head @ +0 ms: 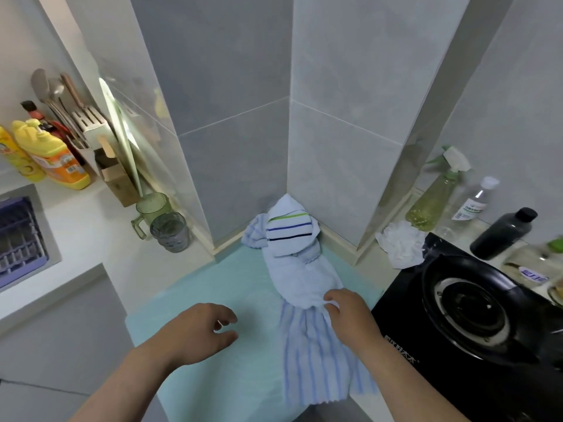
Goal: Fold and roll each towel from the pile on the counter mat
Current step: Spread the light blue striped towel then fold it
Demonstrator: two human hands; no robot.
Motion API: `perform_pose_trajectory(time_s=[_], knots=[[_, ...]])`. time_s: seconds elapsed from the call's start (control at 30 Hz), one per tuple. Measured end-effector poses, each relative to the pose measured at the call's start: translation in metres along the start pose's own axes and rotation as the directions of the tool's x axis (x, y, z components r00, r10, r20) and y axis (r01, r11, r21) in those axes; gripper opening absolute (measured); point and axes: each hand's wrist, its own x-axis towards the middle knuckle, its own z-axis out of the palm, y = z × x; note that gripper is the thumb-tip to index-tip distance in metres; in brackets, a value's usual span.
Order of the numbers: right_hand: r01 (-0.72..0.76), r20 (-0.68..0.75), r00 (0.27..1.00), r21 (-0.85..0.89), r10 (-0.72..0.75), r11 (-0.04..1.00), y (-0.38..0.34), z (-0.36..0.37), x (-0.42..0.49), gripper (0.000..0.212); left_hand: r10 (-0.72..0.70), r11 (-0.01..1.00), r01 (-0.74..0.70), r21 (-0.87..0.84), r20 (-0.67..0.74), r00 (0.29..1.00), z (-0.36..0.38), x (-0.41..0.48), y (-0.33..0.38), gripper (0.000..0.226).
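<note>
1. The pile of crumpled towels (288, 231) is sitting in the far corner of the pale teal counter mat (213, 300), right up against the grey tiles.
2. The right hand (347, 315) is pinching cloth between thumb and fingers just where a plain pale blue towel (301, 278) is running into a blue-and-white striped towel (320, 360), which is trailing off the near edge. Honestly can't tell if that's one towel or two.
3. The left hand (198, 327) is hovering over the mat to the left, fingers loosely curled, holding nothing.
4. So I'd say we're at the pulling-one-out step, with no folding happening yet.
5. The next move is probably needing both hands. That means dragging that towel left onto the open mat, away from the black gas hob (463, 303), and spreading it flat before the first fold.
</note>
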Motion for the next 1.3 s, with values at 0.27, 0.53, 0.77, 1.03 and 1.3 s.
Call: perform_pose_trajectory(time_s=[0.27,0.53,0.77,1.03,1.3], knots=[[0.161,-0.274,0.957,0.231,-0.094,0.959,-0.132,-0.048,0.000,0.010,0.135,0.980,-0.144,-0.139,-0.074,0.988,-0.023,0.020,-0.013,0.045],[0.243,-0.402,0.912,0.365,-0.083,0.899,-0.259,-0.082,-0.006,0.013,0.289,0.834,-0.391,-0.390,-0.296,0.910,-0.059,0.036,-0.018,0.068],[0.170,-0.383,0.922,0.530,0.056,0.831,-0.297,-0.086,-0.008,0.022,0.352,0.757,-0.490,-0.433,-0.361,0.864,-0.068,0.060,-0.018,0.055],[0.120,-0.319,0.929,0.737,0.186,0.666,-0.283,-0.083,-0.024,0.020,0.500,0.746,-0.568,-0.346,-0.271,0.822,-0.062,0.102,-0.017,0.041],[0.056,-0.333,0.910,0.687,0.246,0.725,-0.227,-0.067,-0.037,0.011,0.457,0.814,-0.521,-0.257,-0.272,0.847,-0.040,0.147,-0.023,0.051]])
